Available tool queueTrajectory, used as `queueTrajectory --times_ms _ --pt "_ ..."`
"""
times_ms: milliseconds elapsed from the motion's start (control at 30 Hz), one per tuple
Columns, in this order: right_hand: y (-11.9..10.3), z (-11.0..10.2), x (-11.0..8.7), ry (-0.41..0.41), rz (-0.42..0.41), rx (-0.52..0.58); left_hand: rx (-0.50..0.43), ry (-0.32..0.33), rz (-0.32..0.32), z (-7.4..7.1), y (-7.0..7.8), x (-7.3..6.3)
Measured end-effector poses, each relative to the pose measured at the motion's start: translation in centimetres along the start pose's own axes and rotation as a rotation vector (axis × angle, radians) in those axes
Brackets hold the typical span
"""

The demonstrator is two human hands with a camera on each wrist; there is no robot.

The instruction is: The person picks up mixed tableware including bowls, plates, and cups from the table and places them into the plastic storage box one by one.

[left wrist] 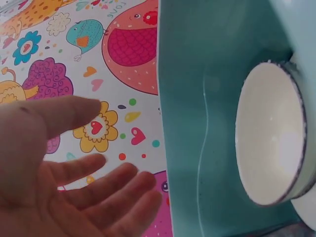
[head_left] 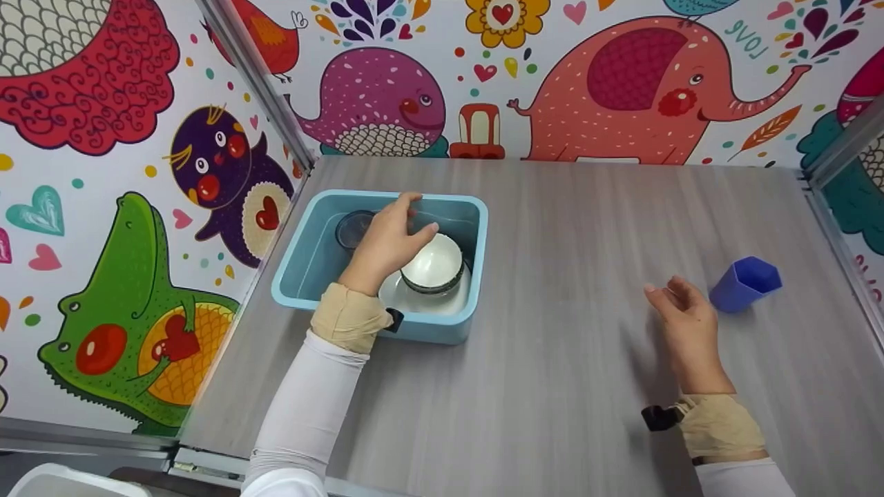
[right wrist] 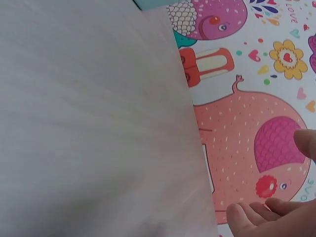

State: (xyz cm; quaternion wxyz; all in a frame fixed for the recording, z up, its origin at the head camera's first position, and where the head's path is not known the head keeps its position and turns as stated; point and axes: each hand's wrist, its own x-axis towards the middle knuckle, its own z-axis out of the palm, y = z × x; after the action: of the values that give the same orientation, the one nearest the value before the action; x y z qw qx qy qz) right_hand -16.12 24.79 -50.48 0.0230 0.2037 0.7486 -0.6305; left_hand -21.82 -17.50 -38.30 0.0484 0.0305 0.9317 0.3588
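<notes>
Over the light-blue plastic tub point(head_left: 290, 276) hovers my left hand point(head_left: 388, 243), its fingers loosely bent and nothing held. Inside the tub, a white bowl point(head_left: 434, 262) with a dark rim sits on a white plate point(head_left: 407, 298). A dark round cup point(head_left: 353, 228) stands left of them, partly hidden by the hand. In the left wrist view the bowl point(left wrist: 270, 133) appears beside the tub wall, apart from the fingers point(left wrist: 118, 182). My right hand point(head_left: 687, 328) is above the table, relaxed and holding nothing. To its right is a blue faceted cup point(head_left: 746, 284), tilted on the table.
The grey wood-grain table point(head_left: 552, 290) has printed cartoon panels point(head_left: 608, 90) behind it and at the left, joined by metal frame strips point(head_left: 259, 76). A white container point(head_left: 69, 483) shows at the lower left, beyond the table edge.
</notes>
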Motion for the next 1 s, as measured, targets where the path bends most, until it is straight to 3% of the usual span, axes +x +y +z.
queueTrajectory --times_ms 667,833,1000 --pt "2.6 -3.1 1.3 0.199 0.12 0.205 -0.027 -0.04 0.001 1.0 0.3 -0.3" --pt "2.9 -3.8 1.7 0.242 0.177 0.192 -0.027 -0.037 0.02 1.2 0.3 -0.3" --pt "3.2 -4.7 2.1 0.296 0.159 0.21 -0.021 -0.036 0.036 1.4 0.3 -0.3"
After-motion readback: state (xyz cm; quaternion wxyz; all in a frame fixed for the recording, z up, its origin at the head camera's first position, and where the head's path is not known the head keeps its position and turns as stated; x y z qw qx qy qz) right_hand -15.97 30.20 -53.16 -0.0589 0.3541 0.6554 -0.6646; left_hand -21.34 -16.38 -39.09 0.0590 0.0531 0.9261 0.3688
